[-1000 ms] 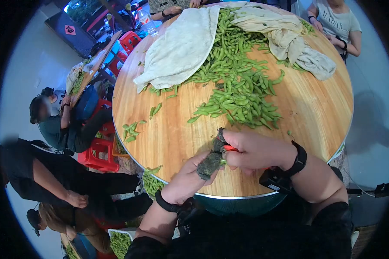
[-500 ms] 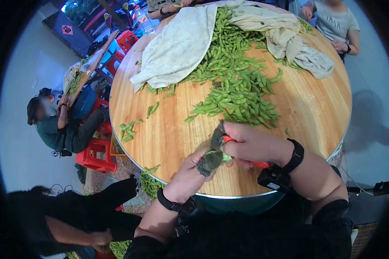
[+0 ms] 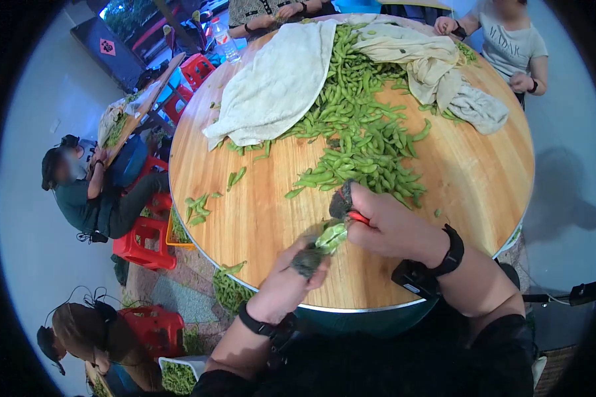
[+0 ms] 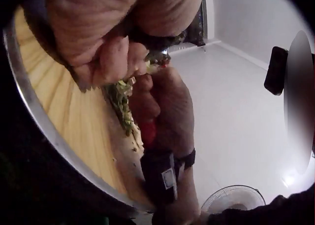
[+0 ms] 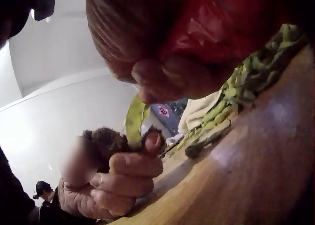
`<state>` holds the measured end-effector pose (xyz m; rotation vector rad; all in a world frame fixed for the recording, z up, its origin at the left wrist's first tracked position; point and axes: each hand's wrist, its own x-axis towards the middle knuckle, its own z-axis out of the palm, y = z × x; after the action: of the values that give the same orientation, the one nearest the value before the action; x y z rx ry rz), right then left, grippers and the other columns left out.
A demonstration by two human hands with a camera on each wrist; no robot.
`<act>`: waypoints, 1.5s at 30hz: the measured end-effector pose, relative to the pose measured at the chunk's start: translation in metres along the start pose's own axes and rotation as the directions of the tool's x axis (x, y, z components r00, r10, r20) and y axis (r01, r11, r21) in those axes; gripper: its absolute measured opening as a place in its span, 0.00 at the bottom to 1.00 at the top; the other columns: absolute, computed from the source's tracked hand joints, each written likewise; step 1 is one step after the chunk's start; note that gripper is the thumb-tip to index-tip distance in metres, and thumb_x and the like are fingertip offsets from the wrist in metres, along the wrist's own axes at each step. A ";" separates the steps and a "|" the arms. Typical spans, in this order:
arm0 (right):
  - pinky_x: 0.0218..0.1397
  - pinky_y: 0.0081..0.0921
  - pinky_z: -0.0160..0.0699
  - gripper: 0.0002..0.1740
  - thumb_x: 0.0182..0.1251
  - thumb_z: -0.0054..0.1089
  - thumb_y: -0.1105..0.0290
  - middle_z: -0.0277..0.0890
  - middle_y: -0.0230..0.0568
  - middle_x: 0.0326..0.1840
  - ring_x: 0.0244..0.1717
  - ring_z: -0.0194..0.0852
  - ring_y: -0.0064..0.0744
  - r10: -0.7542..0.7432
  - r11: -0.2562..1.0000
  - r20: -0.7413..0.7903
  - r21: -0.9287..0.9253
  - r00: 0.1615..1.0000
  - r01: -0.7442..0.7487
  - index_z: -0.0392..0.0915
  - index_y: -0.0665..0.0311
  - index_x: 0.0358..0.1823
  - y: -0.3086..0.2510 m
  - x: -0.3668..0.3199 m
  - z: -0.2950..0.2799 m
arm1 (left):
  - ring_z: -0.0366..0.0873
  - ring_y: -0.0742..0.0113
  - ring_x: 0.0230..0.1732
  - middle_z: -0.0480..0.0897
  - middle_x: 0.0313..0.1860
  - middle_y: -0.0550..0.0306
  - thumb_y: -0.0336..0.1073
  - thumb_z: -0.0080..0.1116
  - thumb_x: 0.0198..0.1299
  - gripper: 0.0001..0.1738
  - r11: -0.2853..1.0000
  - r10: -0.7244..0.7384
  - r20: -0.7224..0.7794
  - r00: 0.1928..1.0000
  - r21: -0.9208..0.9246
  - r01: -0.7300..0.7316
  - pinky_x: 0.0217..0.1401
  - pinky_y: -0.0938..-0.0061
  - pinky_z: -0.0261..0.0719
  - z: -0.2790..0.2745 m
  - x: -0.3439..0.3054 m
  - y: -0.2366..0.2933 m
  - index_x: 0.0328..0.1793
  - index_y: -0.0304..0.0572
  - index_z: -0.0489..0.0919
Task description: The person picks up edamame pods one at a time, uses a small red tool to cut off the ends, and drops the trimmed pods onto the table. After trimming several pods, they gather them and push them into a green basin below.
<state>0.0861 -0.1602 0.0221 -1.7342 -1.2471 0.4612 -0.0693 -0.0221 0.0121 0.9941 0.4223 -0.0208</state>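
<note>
A pale green bean pod point(image 3: 331, 237) spans the gap between the two hands over the table's near side. My left hand point(image 3: 286, 281) pinches its lower end, the thumb wrapped in a dark, fuzzy cover point(image 3: 306, 262). Close above it, my right hand point(image 3: 397, 228) curls round a red object point(image 3: 357, 217), mostly hidden in the palm; I cannot tell its kind. Another dark cover point(image 3: 340, 200) wraps the right thumb. In the right wrist view, the pod point(image 5: 134, 120) rises from the left fingers to the right fingertips.
Beyond the hands, a heap of bean pods point(image 3: 364, 155) spreads over the round wooden table point(image 3: 265, 198), partly under a white cloth point(image 3: 271, 79) and a crumpled beige cloth point(image 3: 430, 66). A few loose pods point(image 3: 197, 208) lie left. Red stools point(image 3: 142, 243) and seated people surround the table.
My hands have drawn slightly apart, the left moving down and left, and more of the green pod shows between them. The person in black at the lower left has gone from view.
</note>
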 end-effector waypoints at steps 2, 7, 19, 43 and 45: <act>0.30 0.34 0.70 0.11 0.57 0.50 0.72 0.69 0.46 0.25 0.26 0.72 0.43 0.022 0.996 -0.024 -0.088 0.999 -0.024 0.65 0.66 0.40 -0.009 -0.002 -0.008 | 0.61 0.79 0.22 0.68 0.25 0.64 0.27 0.44 0.65 0.06 0.997 0.065 -0.047 0.997 0.044 -0.063 0.21 0.85 0.57 -0.011 -0.005 0.001 0.45 0.38 0.72; 0.24 0.38 0.68 0.13 0.56 0.52 0.69 0.68 0.47 0.20 0.22 0.71 0.52 0.003 0.962 -0.041 -0.274 0.999 -0.014 0.64 0.66 0.41 -0.027 -0.010 0.002 | 0.68 0.81 0.31 0.74 0.30 0.69 0.36 0.53 0.65 0.07 0.776 0.266 0.102 0.958 0.567 -0.276 0.33 0.82 0.68 -0.017 -0.005 0.006 0.42 0.40 0.76; 0.37 0.31 0.70 0.13 0.63 0.54 0.65 0.70 0.41 0.33 0.36 0.72 0.34 -0.113 0.975 0.364 0.219 0.924 0.033 0.65 0.64 0.43 -0.032 -0.021 0.006 | 0.71 0.74 0.43 0.75 0.40 0.63 0.36 0.55 0.64 0.12 0.984 -0.010 0.524 0.851 0.156 -0.084 0.48 0.80 0.69 -0.020 -0.043 -0.009 0.47 0.36 0.74; 0.29 0.34 0.75 0.14 0.61 0.54 0.71 0.73 0.44 0.34 0.26 0.75 0.39 -0.096 0.910 0.088 -0.395 0.991 0.124 0.66 0.65 0.47 -0.006 0.035 0.015 | 0.69 0.43 0.61 0.75 0.56 0.39 0.24 0.51 0.52 0.24 0.334 0.072 0.511 0.857 0.797 -0.503 0.62 0.59 0.69 -0.066 -0.019 -0.110 0.59 0.37 0.73; 0.31 0.33 0.74 0.11 0.62 0.53 0.71 0.73 0.41 0.34 0.28 0.75 0.36 0.103 0.985 0.065 -0.143 0.993 -0.093 0.67 0.65 0.44 -0.020 0.032 0.007 | 0.71 0.43 0.59 0.76 0.53 0.39 0.26 0.52 0.54 0.22 0.392 -0.156 0.494 0.856 0.826 -0.405 0.60 0.60 0.71 -0.051 -0.035 -0.081 0.58 0.37 0.73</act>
<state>0.0839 -0.1273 0.0416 -1.9185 -1.2746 0.5079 -0.1351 -0.0312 -0.0653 2.0955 -0.2531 -0.4198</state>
